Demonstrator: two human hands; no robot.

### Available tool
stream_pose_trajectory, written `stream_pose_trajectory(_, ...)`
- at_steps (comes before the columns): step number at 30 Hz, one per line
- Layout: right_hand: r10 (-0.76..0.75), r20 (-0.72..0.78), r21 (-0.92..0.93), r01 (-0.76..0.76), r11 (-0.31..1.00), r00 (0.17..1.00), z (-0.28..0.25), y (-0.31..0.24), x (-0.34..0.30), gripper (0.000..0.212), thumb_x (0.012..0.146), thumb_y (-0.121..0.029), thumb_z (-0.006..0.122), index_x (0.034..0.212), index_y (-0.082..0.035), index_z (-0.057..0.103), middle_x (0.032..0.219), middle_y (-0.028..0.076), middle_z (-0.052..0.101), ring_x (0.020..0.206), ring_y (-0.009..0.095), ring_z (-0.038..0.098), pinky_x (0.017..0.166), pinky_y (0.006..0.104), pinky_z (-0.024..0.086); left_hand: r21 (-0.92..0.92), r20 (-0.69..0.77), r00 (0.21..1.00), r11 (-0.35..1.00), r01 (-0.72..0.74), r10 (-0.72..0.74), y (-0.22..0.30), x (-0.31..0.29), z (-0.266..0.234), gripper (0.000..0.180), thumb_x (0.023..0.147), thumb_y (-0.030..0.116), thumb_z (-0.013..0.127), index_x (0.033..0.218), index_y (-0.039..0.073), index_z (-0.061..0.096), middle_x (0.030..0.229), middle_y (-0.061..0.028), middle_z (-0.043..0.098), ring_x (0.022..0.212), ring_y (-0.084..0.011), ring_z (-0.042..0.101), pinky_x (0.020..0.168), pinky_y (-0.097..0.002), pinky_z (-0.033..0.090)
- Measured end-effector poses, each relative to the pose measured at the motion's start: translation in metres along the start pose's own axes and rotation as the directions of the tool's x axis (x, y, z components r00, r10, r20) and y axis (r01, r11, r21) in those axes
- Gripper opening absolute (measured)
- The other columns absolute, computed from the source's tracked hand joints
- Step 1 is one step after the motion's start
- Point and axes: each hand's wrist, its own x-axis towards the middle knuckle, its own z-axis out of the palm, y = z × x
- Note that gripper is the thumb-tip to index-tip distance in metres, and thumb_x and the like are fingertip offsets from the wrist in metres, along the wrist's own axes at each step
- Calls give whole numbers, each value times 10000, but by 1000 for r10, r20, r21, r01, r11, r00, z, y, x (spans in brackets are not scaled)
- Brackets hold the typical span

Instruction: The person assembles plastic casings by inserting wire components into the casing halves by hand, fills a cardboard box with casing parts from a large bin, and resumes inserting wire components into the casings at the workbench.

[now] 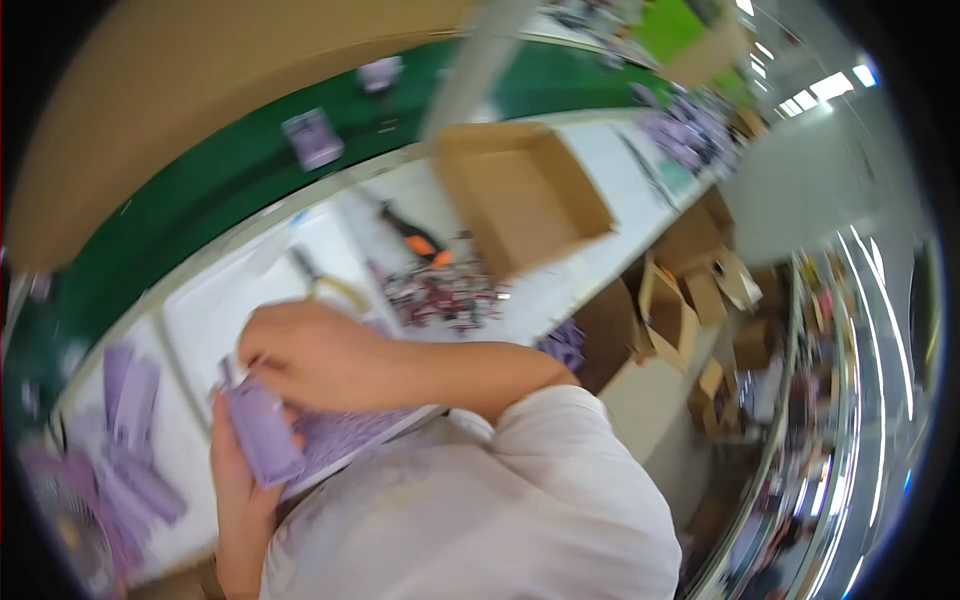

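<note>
A flat, oblong purple plastic housing (265, 432) lies in my left hand (236, 462), which grips it from the left and below. Bent over its upper end is my right hand (305, 352), fingers curled and pressed together. What those fingers pinch, if anything, is hidden and blurred. Under the right forearm sits a white tray with many small purple parts (345, 437). Beyond the right hand lies a hand tool with yellowish handles (342, 290). A pile of small metal and dark red parts (445, 297) spreads to the right of it.
A black and orange tool (418, 238) and a cardboard box (530, 205) stand further along the white bench. Purple housings (130, 430) are heaped at left. Behind the bench runs a green conveyor belt (225, 165) carrying purple pieces (315, 138). Cartons (668, 318) stand at right.
</note>
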Motion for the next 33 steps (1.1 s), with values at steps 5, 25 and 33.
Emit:
stream_pose_trajectory(5, 238, 132, 21, -242, 970, 962, -10, -14, 4, 162, 744, -31, 631, 898, -11, 586, 834, 98, 625, 768, 191, 631, 681, 282, 503, 20, 155, 984, 996, 81, -83, 8, -4, 5, 513, 934, 481, 323, 1119, 39, 507, 860, -110, 616, 745, -195, 620, 642, -320, 536)
stream_pose_trajectory(25, -18, 194, -227, 63, 972, 981, 15, -15, 7, 203, 685, 31, 605, 858, -42, 527, 724, 104, 567, 663, 277, 567, 551, 355, 454, -108, 297, 955, 993, 47, -13, 1, -4, -6, 506, 944, 472, 301, 1115, 34, 488, 983, -110, 591, 789, -208, 620, 702, -319, 522)
stream_pose_trajectory(33, -102, 176, -296, 151, 943, 979, 31, -2, 1, 227, 701, 9, 575, 913, -49, 519, 706, 105, 556, 631, 287, 545, 550, 382, 436, -23, 36, 998, 998, -55, 56, 3, -3, 4, 489, 950, 451, 309, 1108, 22, 479, 983, -108, 582, 896, -184, 579, 799, -321, 480)
